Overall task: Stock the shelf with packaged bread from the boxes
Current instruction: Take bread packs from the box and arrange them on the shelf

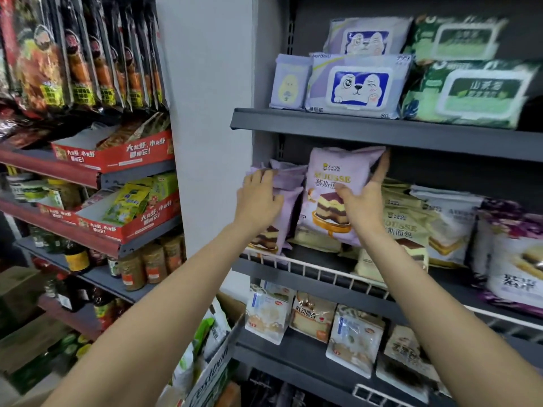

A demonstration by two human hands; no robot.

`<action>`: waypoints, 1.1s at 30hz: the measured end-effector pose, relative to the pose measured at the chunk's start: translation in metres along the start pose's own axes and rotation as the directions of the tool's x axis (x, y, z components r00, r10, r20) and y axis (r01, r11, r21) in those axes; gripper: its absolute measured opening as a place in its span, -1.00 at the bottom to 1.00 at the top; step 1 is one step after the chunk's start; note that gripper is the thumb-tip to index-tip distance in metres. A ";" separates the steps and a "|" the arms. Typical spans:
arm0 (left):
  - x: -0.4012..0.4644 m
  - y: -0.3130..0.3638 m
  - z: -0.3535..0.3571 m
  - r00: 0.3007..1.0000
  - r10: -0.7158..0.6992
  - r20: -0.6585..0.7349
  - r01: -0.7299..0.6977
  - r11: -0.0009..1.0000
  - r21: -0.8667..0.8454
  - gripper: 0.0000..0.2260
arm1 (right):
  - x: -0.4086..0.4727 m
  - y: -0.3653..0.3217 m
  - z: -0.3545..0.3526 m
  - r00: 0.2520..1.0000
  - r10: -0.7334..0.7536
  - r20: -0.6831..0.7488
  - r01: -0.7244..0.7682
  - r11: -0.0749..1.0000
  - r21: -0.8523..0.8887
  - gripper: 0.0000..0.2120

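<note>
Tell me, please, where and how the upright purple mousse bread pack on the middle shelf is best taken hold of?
Probably by its two side edges, coming straight from the front. The purple mousse bread pack stands upright and puffy, facing outward; the right hand already holds its right edge, thumb on the front and a finger reaching the top corner. Its left edge sits close to the purple packs under the left hand.

Glossy lilac plastic film wraps the mousse bread pack [338, 189], its smooth skin catching the light, as do the cream packs [408, 227] beside it. The shelf [382, 133] above is matt grey painted metal, the rail [308, 268] below is white coated wire, and wet-wipe packs [355, 83] overhead show soft plastic with a shiny lid. Red printed cardboard trays [117, 154] hold foil-like snack bags at left, and a box [211, 374] below looks like plain cardboard.
</note>
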State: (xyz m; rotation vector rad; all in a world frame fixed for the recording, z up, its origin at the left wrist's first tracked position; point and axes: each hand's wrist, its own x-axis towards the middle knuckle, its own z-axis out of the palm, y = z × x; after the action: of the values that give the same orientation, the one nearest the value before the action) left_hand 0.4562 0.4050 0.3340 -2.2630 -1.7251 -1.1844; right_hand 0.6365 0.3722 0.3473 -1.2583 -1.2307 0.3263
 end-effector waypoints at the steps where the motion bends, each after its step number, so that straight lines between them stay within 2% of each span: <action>1: -0.001 -0.006 0.002 0.997 0.020 0.073 -0.027 0.995 0.100 -0.44 | 0.001 0.007 -0.003 0.999 0.007 -0.033 -0.009 0.998 -0.066 -0.07; 4: -0.004 -0.016 0.011 0.948 0.028 0.317 -0.111 0.962 0.248 -0.21 | 0.004 0.022 -0.002 0.998 0.069 -0.003 -0.068 0.982 -0.175 -0.06; 7: -0.004 -0.017 0.016 0.942 0.042 0.332 -0.144 0.946 0.290 -0.14 | 0.004 0.043 0.018 0.978 0.176 0.116 -0.161 0.979 -0.129 -0.15; 9: -0.002 -0.017 0.018 0.952 0.048 0.301 -0.138 0.949 0.285 -0.14 | -0.007 0.057 0.034 0.981 0.144 0.127 -0.107 0.961 -0.255 -0.24; 11: -0.002 -0.018 0.019 0.956 0.059 0.288 -0.142 0.950 0.277 -0.14 | -0.024 0.063 0.044 0.998 0.025 0.053 -0.003 0.927 -0.376 -0.15; 12: -0.002 -0.018 0.020 0.956 0.061 0.289 -0.143 0.951 0.273 -0.13 | -0.029 0.064 0.046 0.995 -0.103 0.018 0.098 0.869 -0.486 -0.09; 14: -0.001 -0.020 0.021 0.955 0.066 0.290 -0.147 0.952 0.269 -0.13 | -0.031 0.057 0.046 0.937 -0.341 0.077 0.295 0.653 -0.697 -0.04; 15: -0.001 -0.020 0.021 0.954 0.071 0.291 -0.154 0.950 0.273 -0.13 | -0.026 0.060 0.045 0.905 -0.399 0.150 0.369 0.556 -0.745 -0.07; 16: -0.001 -0.021 0.020 0.954 0.077 0.290 -0.160 0.949 0.273 -0.12 | -0.022 0.059 0.043 0.888 -0.394 0.239 0.425 0.502 -0.753 -0.14; 18: 0.000 -0.022 0.019 0.955 0.085 0.286 -0.161 0.953 0.255 -0.10 | -0.020 0.055 0.039 0.885 -0.258 0.387 0.465 0.520 -0.717 -0.27; 21: 0.001 -0.025 0.013 0.952 0.112 0.285 -0.165 0.972 0.169 -0.10 | -0.018 0.050 0.037 0.878 -0.176 0.444 0.471 0.481 -0.739 -0.27; 23: 0.000 -0.028 0.007 0.952 0.110 0.286 -0.134 0.989 0.063 -0.17 | -0.019 0.042 0.036 0.882 -0.117 0.457 0.457 0.449 -0.768 -0.24; 25: -0.004 -0.029 0.001 0.960 0.088 0.267 -0.091 0.996 0.000 -0.27 | -0.024 0.030 0.036 0.884 -0.121 0.451 0.449 0.485 -0.750 -0.31; 28: -0.020 -0.033 -0.006 0.985 0.022 0.169 -0.014 0.999 -0.048 -0.37 | -0.040 0.013 0.038 0.860 -0.270 0.433 0.494 0.655 -0.572 -0.51; 31: -0.049 -0.043 -0.016 0.992 -0.106 0.076 0.102 0.994 0.048 -0.56 | -0.065 0.001 0.053 0.815 -0.265 0.515 0.491 0.788 -0.371 -0.64; 33: -0.078 -0.057 -0.026 0.980 -0.184 0.069 0.175 0.977 0.123 -0.65 | -0.087 -0.004 0.070 0.758 -0.237 0.608 0.467 0.847 -0.252 -0.70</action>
State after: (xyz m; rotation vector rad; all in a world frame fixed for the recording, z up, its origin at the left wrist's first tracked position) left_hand 0.3883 0.3518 0.2836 -2.1535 -2.0089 -1.0034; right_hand 0.5436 0.3411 0.2933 -1.2579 -2.1036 0.1638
